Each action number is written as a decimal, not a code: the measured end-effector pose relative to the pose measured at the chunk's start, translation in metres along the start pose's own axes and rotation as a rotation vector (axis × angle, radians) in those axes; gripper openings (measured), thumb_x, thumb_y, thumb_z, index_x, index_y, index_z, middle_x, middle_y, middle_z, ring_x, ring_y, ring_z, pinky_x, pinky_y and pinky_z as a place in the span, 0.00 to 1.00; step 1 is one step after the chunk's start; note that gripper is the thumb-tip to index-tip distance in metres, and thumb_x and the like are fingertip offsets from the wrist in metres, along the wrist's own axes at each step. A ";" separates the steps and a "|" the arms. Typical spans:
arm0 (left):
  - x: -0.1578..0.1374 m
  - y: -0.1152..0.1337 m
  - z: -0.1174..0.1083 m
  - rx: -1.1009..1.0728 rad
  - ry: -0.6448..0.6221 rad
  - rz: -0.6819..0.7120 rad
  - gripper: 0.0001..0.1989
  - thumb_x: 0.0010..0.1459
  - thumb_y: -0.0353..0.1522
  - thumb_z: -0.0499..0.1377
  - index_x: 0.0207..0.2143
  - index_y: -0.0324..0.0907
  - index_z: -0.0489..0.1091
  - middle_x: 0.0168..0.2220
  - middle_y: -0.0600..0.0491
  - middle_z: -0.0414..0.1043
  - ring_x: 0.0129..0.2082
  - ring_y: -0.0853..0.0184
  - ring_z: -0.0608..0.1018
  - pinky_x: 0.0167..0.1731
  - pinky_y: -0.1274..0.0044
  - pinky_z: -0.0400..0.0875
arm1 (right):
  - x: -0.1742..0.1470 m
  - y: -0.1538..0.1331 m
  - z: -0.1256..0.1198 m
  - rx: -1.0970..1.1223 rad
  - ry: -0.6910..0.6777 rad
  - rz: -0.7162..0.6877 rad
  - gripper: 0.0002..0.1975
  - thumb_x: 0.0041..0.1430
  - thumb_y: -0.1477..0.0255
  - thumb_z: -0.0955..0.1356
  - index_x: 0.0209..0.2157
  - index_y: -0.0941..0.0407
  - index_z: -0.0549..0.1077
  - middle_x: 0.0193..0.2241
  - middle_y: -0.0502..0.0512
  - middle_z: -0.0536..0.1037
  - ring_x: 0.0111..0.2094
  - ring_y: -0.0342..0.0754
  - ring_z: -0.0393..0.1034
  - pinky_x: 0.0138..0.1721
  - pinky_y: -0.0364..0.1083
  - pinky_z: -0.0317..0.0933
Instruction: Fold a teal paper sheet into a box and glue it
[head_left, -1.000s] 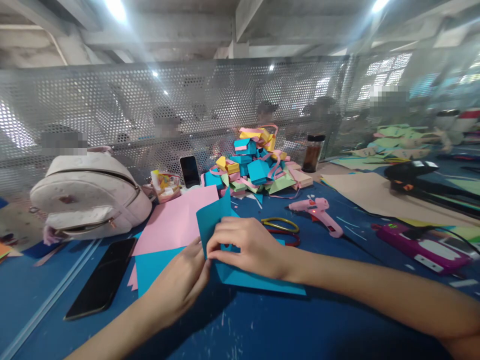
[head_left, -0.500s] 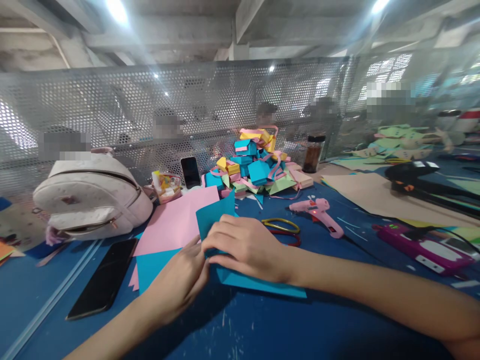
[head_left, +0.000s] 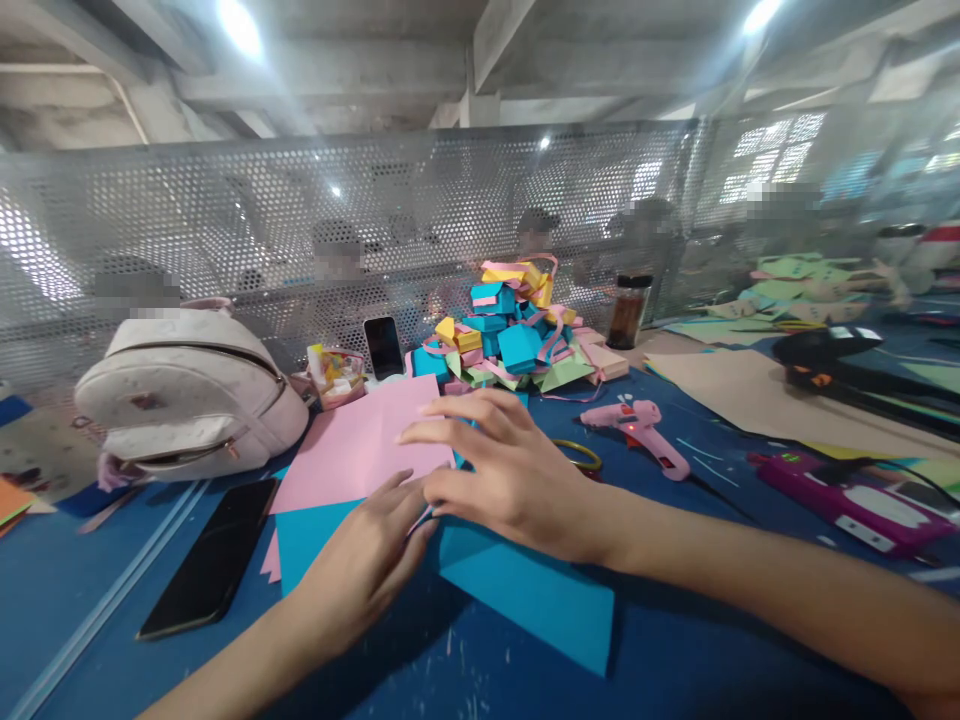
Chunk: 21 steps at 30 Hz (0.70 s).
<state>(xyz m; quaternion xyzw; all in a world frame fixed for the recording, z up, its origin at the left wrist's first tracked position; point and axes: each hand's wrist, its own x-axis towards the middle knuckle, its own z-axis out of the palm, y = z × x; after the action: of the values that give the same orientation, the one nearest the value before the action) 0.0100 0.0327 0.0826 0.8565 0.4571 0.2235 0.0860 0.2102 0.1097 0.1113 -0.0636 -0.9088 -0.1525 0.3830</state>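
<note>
A bent sheet of blue paper (head_left: 536, 595) lies in front of me, its lower right flap spread toward the table's front. My left hand (head_left: 367, 550) is at its left end, the paper's edge between thumb and fingers, though the contact is partly hidden. Over the sheet's upper part my right hand (head_left: 517, 475) arches with its fingers spread apart, hiding the middle of the sheet. Behind and left of both hands lies pink paper (head_left: 352, 440), overlapping another blue sheet (head_left: 311, 540).
Left stand a white backpack (head_left: 187, 390) and a black phone (head_left: 214, 560). A heap of folded paper boxes (head_left: 517, 340) rises at the back. Yellow-handled scissors (head_left: 581, 455), a pink glue gun (head_left: 637, 430) and a purple power strip (head_left: 847, 505) lie to the right.
My right hand has loosened and spread its fingers. The blue sheet's upright flap has gone from view behind the hand, and its lower right part now shows wider toward me.
</note>
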 end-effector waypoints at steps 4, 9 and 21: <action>-0.009 -0.008 0.005 0.102 0.183 0.026 0.26 0.69 0.33 0.48 0.67 0.51 0.49 0.60 0.47 0.67 0.59 0.58 0.70 0.54 0.63 0.71 | 0.005 0.011 -0.015 0.119 0.001 0.093 0.05 0.62 0.69 0.69 0.34 0.53 0.77 0.56 0.55 0.69 0.62 0.54 0.52 0.60 0.57 0.47; -0.014 -0.007 0.005 0.167 0.268 0.089 0.27 0.68 0.30 0.47 0.67 0.51 0.49 0.60 0.49 0.68 0.59 0.58 0.71 0.51 0.64 0.74 | 0.006 0.017 -0.019 0.196 0.006 0.183 0.02 0.59 0.69 0.72 0.34 0.52 0.78 0.58 0.55 0.66 0.62 0.55 0.51 0.61 0.58 0.47; -0.009 -0.005 0.008 0.182 0.263 0.183 0.26 0.68 0.29 0.48 0.67 0.47 0.49 0.58 0.45 0.69 0.59 0.59 0.70 0.54 0.62 0.72 | 0.005 0.010 -0.017 0.184 -0.051 0.158 0.03 0.60 0.69 0.70 0.34 0.52 0.78 0.60 0.55 0.63 0.65 0.54 0.45 0.62 0.58 0.43</action>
<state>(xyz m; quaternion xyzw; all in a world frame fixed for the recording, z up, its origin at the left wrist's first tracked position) 0.0056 0.0290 0.0707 0.8621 0.4030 0.2984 -0.0731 0.2208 0.1138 0.1289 -0.1034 -0.9205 -0.0362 0.3750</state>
